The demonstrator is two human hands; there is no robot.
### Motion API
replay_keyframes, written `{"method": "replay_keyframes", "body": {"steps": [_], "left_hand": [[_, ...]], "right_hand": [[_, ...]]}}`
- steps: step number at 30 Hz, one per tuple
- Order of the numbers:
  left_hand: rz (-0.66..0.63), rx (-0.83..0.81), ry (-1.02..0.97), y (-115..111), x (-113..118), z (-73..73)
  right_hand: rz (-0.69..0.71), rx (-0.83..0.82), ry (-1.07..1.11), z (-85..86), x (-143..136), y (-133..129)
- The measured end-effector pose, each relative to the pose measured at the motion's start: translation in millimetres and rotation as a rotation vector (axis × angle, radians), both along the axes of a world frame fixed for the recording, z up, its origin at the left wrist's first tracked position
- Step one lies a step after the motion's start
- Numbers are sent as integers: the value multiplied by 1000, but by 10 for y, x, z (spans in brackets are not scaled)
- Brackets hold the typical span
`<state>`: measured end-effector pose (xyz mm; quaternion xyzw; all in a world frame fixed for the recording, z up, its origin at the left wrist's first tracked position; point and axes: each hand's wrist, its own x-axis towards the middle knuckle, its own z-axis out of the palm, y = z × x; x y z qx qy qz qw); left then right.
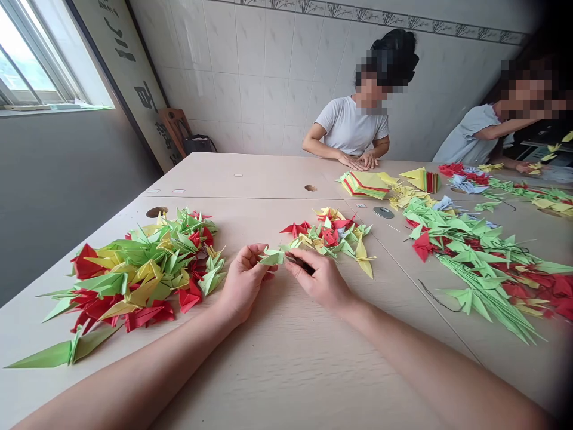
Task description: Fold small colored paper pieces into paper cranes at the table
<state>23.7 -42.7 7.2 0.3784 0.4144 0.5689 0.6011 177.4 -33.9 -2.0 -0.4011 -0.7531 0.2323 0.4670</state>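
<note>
The green folded paper [272,258] sits near the frame's centre, its long axis running roughly across the picture. The left hand [245,279], the nearer, pinches its left end. From the right, the right hand [321,276] grips a dark tool [303,264] pointed at the paper's other end; whether they touch is hard to tell. Just above, a small pile of folded paper [330,236] rests on the counter [268,358].
</note>
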Motion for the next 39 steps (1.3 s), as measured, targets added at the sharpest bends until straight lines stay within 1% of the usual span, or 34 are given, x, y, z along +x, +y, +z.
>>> {"method": "replay_keyframes", "body": {"steps": [3,5,7,9,12,16,20,23,25,28,30,35,39], "left_hand": [[8,90,136,-6,4,-23],[3,174,239,-10,2,-38],[-8,240,318,-13,-3,-52],[-7,264,351,-17,-10,-62],[-4,267,360,-23,-19,-74],[-16,316,385,-26,-19,-74],[-25,309,341,-33,-14,-57],[-27,314,323,-42,-9,-46],[-71,315,327,-46,-3,-41],[-177,292,298,-43,7,-30],[-199,273,271,-37,14,-19],[-191,205,232,-27,15,1],[-143,188,232,-34,16,9]], "right_hand": [[-31,-77,105,-4,7,3],[-13,-105,152,-10,7,3],[18,-104,153,-13,3,-1],[40,-89,118,-9,-1,-7],[57,-93,102,7,2,-11],[60,-102,113,38,13,-18],[92,-122,57,58,-2,-43],[113,-122,62,47,-23,-50],[112,-160,105,33,-32,-41],[91,-217,188,21,-32,-16],[85,-224,205,22,-26,-3],[62,-206,156,29,-17,-11],[36,-158,132,3,-20,-31]]}}
